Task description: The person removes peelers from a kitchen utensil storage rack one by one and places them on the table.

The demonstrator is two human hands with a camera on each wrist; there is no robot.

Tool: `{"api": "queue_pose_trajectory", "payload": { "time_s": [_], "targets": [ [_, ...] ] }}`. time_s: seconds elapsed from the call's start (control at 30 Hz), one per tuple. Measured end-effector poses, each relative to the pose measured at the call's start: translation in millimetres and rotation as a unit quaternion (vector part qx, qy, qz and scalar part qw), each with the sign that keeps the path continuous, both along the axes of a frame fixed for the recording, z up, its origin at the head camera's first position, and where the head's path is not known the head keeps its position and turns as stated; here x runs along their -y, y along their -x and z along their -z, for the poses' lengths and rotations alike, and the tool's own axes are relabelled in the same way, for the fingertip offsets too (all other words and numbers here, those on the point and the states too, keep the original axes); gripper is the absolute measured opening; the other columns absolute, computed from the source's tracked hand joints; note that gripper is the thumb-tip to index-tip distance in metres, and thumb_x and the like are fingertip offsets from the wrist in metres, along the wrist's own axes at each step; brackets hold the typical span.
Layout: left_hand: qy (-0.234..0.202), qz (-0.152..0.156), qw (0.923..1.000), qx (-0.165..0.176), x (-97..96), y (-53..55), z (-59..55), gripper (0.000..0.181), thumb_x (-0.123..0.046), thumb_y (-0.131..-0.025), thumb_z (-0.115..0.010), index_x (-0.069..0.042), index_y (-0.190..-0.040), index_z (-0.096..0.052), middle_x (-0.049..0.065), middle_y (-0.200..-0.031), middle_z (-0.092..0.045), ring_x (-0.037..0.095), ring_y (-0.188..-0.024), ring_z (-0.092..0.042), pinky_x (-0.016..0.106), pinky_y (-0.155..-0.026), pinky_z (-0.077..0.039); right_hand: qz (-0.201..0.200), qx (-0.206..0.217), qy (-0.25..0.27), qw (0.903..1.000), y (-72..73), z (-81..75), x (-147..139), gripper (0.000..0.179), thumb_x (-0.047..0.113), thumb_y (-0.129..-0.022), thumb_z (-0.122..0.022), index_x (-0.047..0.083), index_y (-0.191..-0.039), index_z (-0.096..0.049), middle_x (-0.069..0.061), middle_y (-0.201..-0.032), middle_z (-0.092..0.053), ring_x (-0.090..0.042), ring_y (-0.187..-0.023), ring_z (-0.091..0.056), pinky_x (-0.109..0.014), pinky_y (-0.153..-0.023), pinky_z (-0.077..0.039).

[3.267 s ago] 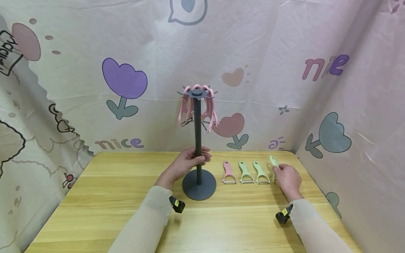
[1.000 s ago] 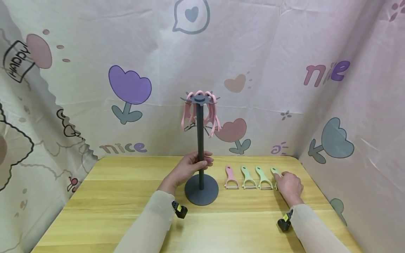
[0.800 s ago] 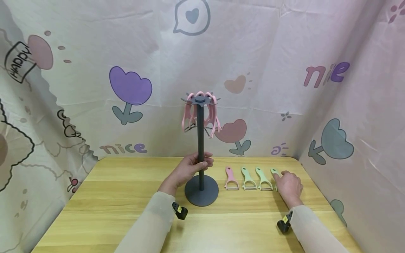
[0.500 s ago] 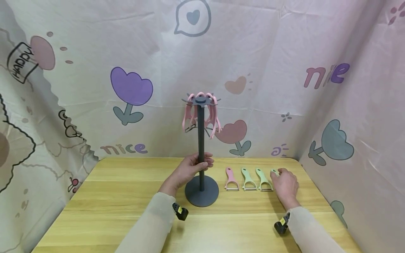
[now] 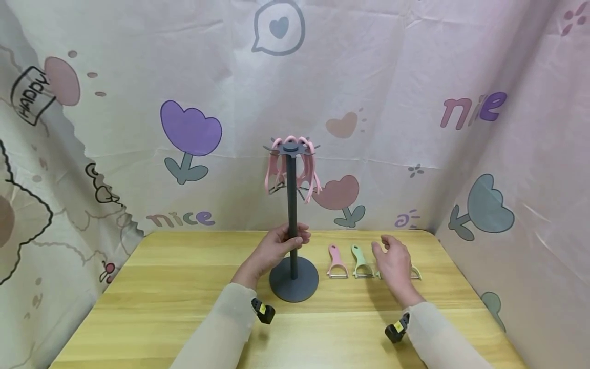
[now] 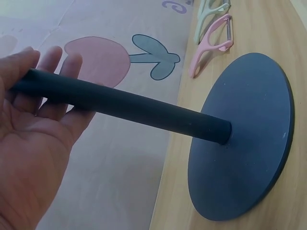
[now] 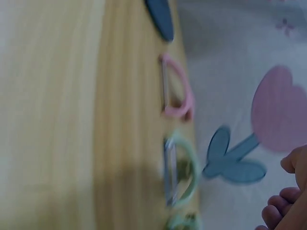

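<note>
R hand [image 5: 394, 262] – fingers loosely bent, nothing held. Green peeler [image 5: 358, 256] just left of its fingers, axis approx fore-aft, handle end far – R hand nearer. L hand [image 5: 271, 251] – fingers curled round stand pole [image 5: 292, 200].

The stand [image 5: 291, 147] sits toward the rear of the table [image 5: 138, 318], with the cloth [image 5: 258, 102] behind it and along the left and right sides. Hanging peelers [image 5: 310, 169] are on the rear of its top. The left hand [image 5: 272, 251] is around the pole [image 5: 292, 205], above the base [image 5: 304, 291]. Right of the base, 4 peelers lie in a row, blade ends to the front: the leftmost peeler [image 5: 334, 253], the 2nd peeler [image 5: 358, 255], the 3rd peeler [image 5: 379, 275], mostly hidden behind the right hand [image 5: 395, 262], and the rightmost peeler [image 5: 417, 273], partly showing right of that hand.
</note>
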State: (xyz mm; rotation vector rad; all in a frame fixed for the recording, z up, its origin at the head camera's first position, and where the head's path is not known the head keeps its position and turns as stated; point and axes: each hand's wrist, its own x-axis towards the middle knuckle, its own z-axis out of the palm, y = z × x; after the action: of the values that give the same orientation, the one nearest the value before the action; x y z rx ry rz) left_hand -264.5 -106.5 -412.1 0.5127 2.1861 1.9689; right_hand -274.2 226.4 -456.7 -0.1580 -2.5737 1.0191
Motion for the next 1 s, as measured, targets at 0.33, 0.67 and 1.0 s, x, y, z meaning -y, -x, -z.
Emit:
{"api": "queue_pose_trajectory", "payload": {
  "time_s": [0.33, 0.67, 1.0],
  "targets": [
    [0.033, -0.024, 0.9991, -0.011, 0.3, -3.1, 15.5, 0.028, -0.015, -0.105, -0.067, -0.013, -0.133, -0.067, 0.015, -0.135, -0.071, 0.027, -0.125, -0.068, 0.052, -0.113, -0.051, -0.049, -0.049, 0.042, 0.9968, -13.1, -25.1, 52.9, 0.043, 0.026, -0.101, -0.068, 0.0, -0.134, -0.066, -0.022, -0.129, -0.07, -0.04, -0.118, -0.065, -0.057, -0.098, -0.052],
    [0.036, -0.035, 0.9984, -0.025, -1.0, -4.1, 26.0, 0.029, -0.012, -0.104, -0.067, -0.009, -0.134, -0.066, 0.012, -0.134, -0.07, 0.03, -0.128, -0.067, 0.048, -0.112, -0.052, -0.091, -0.085, 0.073, 0.9896, -23.2, -45.1, 96.9, 0.036, 0.025, -0.1, -0.07, 0.005, -0.129, -0.071, -0.016, -0.124, -0.073, -0.035, -0.116, -0.068, -0.055, -0.098, -0.054],
    [0.043, -0.059, 0.9973, -0.014, -2.2, -9.8, 43.2, 0.03, -0.015, -0.104, -0.067, -0.01, -0.134, -0.067, 0.01, -0.134, -0.07, 0.028, -0.125, -0.067, 0.051, -0.111, -0.052, -0.143, -0.09, 0.122, 0.978, -32.9, -57.4, 129.7, 0.034, 0.023, -0.1, -0.071, 0.006, -0.129, -0.071, -0.016, -0.122, -0.073, -0.035, -0.115, -0.069, -0.053, -0.1, -0.057]
  ]
}}
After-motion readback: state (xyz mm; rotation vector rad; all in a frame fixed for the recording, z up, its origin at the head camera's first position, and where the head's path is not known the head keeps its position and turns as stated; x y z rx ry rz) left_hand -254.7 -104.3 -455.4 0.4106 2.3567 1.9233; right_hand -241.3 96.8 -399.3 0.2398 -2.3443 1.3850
